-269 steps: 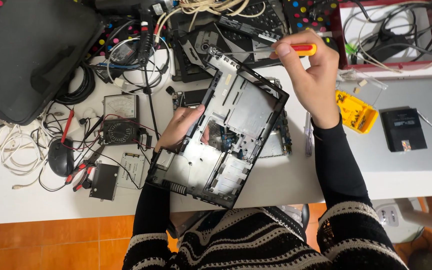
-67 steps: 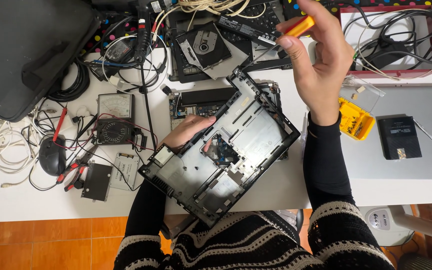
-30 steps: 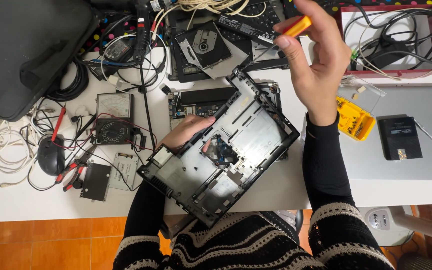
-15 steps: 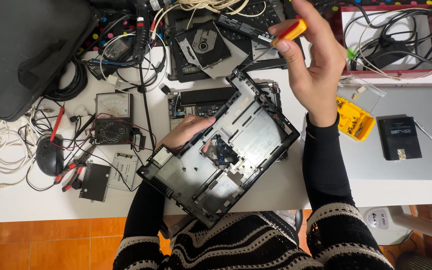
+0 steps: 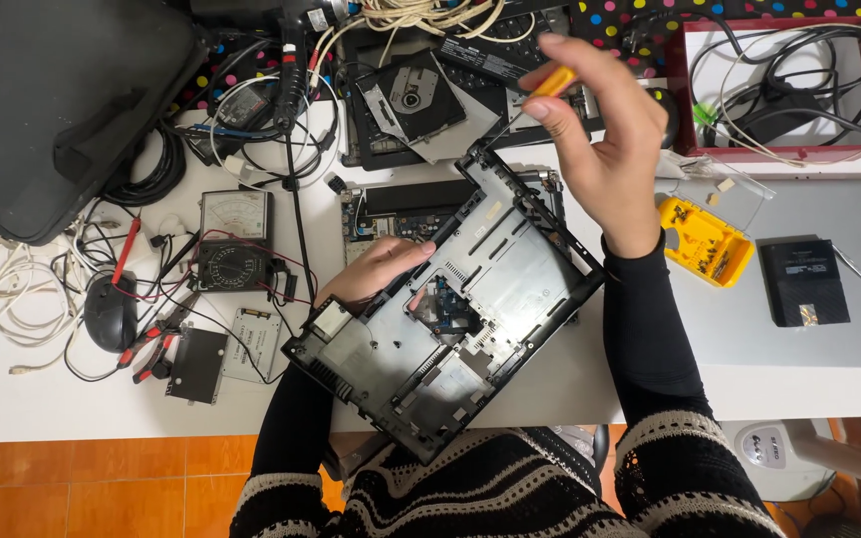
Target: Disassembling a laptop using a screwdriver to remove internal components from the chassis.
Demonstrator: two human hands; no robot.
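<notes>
Holding the orange-handled screwdriver (image 5: 548, 88) pinched in your right hand (image 5: 600, 130), fingers closed round the handle, you have its thin shaft angled down toward the far corner of the black laptop base shell (image 5: 450, 309). The shell lies tilted across the white bench (image 5: 72, 403) in front of you. Your left hand (image 5: 376, 271) rests half-curled on the shell's left edge, fingers over the rim rather than gripping anything.

From here I judge the main risk is a slip. The tip is meeting the shell at a slant, so it could skate off and gouge the plastic or jab the exposed blue board (image 5: 442, 311). With only one hand steadying it, the shell could also pivot on the bench, perhaps toward the multimeter (image 5: 234, 239) leads.

Compared with half a second ago, your right hand has dropped slightly and the handle now sits lower, closer to the corner. The shell and your left hand lie as they did.
</notes>
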